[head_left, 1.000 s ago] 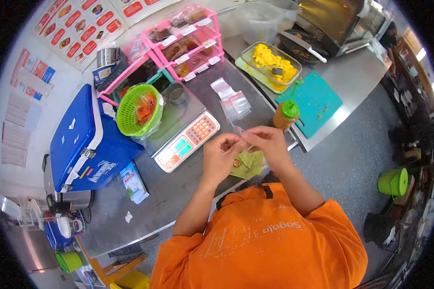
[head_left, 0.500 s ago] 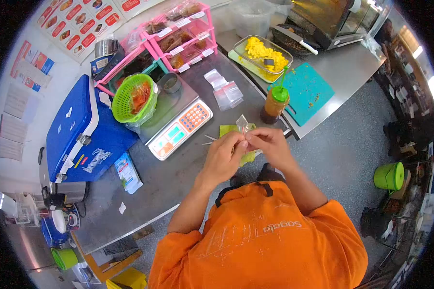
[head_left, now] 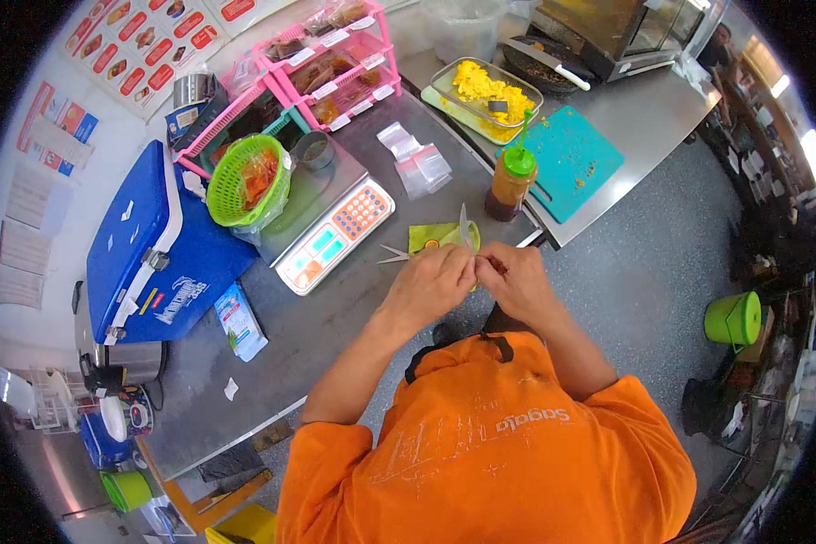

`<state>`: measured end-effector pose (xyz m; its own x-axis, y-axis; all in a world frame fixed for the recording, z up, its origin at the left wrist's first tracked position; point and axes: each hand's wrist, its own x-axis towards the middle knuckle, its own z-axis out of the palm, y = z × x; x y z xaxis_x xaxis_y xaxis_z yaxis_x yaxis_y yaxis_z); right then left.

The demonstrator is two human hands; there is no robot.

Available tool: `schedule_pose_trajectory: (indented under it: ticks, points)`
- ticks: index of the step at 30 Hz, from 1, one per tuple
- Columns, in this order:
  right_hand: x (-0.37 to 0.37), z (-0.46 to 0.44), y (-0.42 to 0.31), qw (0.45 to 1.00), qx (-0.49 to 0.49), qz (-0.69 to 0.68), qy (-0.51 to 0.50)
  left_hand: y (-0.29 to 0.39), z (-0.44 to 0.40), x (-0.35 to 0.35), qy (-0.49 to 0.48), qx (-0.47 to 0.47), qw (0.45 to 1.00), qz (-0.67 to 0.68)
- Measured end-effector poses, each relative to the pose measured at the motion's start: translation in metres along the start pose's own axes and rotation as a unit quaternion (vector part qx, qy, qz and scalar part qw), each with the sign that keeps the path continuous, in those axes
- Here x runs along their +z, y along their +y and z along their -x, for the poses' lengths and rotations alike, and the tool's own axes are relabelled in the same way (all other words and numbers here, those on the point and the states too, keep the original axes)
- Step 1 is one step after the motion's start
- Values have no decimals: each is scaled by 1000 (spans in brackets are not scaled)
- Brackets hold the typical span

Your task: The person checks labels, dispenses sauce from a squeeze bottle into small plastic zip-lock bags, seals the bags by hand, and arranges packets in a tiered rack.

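My left hand (head_left: 432, 283) and my right hand (head_left: 519, 279) meet over the table's front edge, fingers pinched together on a small clear plastic bag (head_left: 466, 227) that sticks up between them. Below and behind the hands lies a yellow-green cloth (head_left: 423, 238). Scissors (head_left: 394, 255) with open blades rest left of the cloth, their handles partly hidden. A sauce bottle (head_left: 510, 186) with a green lid stands just beyond my right hand. More clear zip bags (head_left: 423, 170) lie flat farther back on the table.
A scale (head_left: 335, 238) with a green basket (head_left: 242, 181) stands left of centre, beside a blue cooler (head_left: 159, 258). Pink trays (head_left: 335, 82) are behind. At the right are a teal board (head_left: 573, 163), a tray of yellow food (head_left: 490, 91) and a knife (head_left: 548, 62).
The clear bag between my fingers stands more upright and looks narrower. My hands have turned slightly, and the surroundings have shifted up and left with the camera. More of the scissors shows.
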<state>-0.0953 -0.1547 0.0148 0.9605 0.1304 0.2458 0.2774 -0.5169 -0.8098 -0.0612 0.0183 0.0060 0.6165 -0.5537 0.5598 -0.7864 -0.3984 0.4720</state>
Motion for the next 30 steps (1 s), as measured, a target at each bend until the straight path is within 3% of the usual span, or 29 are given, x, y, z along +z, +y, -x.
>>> schedule_pose_trajectory:
  ticks: [3,5,6,8,12,13,14,15,16,17,18,20,22,24,25,26,27,28,30]
  points:
    - [3,4,12,993,10,78,89,5,2,9,23,-15,999,-47]
    - [2,4,13,988,35,73,132,8,0,15,38,-110,986,-121]
    - [5,2,13,988,37,72,133,10,-2,17,35,-110,986,-121]
    - [11,-7,14,935,-152,143,287,15,-10,18,77,-168,972,-146]
    - [14,3,14,948,-142,151,241,31,-19,24,84,-176,970,-142]
    - [14,5,17,982,21,-67,173,33,-19,25,98,-112,985,-90]
    - [12,6,21,938,179,-281,92,34,-20,27,111,-47,992,-36]
    - [9,6,26,899,224,-367,88,31,-11,26,99,-45,994,33]
    - [6,7,28,898,224,-368,92,28,-9,28,96,-43,994,34]
    - [1,7,29,863,246,-437,65,25,-8,30,180,-181,959,124]
    - [-3,7,31,821,265,-503,40,22,-9,30,254,-312,891,210]
    - [-11,11,44,827,273,-492,2,7,0,23,201,-382,822,371]
    - [-23,12,54,850,277,-437,-99,-19,22,28,83,-323,737,588]
    - [-32,10,60,875,270,-393,-85,-29,27,32,93,-305,757,570]
    - [-34,10,63,896,263,-350,-77,-31,26,30,133,-273,860,410]
    - [-33,8,66,896,263,-350,-74,-33,24,31,167,-227,931,233]
    - [-27,5,71,917,234,-312,-82,-9,4,17,134,-157,976,71]
    - [-20,4,77,935,207,-273,-91,4,-5,17,131,-158,976,72]
    - [-3,-2,86,947,169,-249,-111,20,-15,25,-41,-47,984,-166]
